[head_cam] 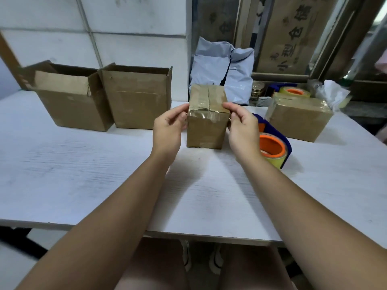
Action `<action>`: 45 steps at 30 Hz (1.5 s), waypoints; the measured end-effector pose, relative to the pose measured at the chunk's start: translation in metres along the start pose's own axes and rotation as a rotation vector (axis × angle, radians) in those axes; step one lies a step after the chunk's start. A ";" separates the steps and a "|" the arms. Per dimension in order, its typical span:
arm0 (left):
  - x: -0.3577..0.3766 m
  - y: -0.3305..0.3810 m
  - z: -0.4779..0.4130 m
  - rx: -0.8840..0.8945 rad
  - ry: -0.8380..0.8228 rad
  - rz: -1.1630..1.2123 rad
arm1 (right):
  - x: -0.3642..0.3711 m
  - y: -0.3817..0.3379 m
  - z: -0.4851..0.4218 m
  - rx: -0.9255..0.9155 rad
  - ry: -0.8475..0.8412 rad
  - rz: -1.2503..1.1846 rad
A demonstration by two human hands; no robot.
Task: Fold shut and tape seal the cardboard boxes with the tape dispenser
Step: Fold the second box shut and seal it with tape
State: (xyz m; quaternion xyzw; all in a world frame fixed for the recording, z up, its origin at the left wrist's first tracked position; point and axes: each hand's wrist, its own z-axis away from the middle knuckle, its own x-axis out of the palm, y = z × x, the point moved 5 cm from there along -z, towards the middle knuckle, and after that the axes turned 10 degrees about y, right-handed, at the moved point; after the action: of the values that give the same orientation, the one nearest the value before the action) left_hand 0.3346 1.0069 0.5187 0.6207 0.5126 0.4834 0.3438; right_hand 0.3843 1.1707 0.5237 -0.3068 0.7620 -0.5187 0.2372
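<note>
- Wall (pixel 62 28): white, in large panels with grey seams, behind and left of the taped box.
- Table (pixel 83 164): white, scuffed with faint grey streaks. Its near edge lies well in front of the taped box.
- Open box (pixel 69 103): far left of the taped box, flaps up, near the wall.
- Second box (pixel 136 101): also open, between the open box and the taped box and touching the first.
- Left hand (pixel 167 130): fingers curled, thumb and fingertips pinching the taped box's upper left edge.
- Taped box (pixel 206 126): upright at mid-table, clear tape along its top seam and down the front.
- Mailers (pixel 222 70): grey plastic bags slumped just behind the taped box.
- Right hand (pixel 243 132): thumb and fingers pinching the taped box's upper right edge.
- Dispenser (pixel 274 147): blue, with an orange-cored roll, on the table just right of the taped box and partly behind the right hand.
- Sealed box (pixel 299 120): right of the taped box, beyond the dispenser, wrapped in tape.
- Spare roll (pixel 294 92): orange core, behind the sealed box.
- Board (pixel 293 38): brown, with dark characters, leaning up behind and right of the taped box.
</note>
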 end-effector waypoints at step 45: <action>-0.010 0.015 -0.004 0.022 -0.202 -0.146 | -0.009 0.004 0.014 0.026 -0.091 -0.256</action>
State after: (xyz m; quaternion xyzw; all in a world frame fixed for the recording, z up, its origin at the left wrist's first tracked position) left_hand 0.3351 0.9932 0.5319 0.6310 0.5245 0.3863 0.4213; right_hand 0.3988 1.1692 0.5158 -0.4216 0.6984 -0.5399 0.2075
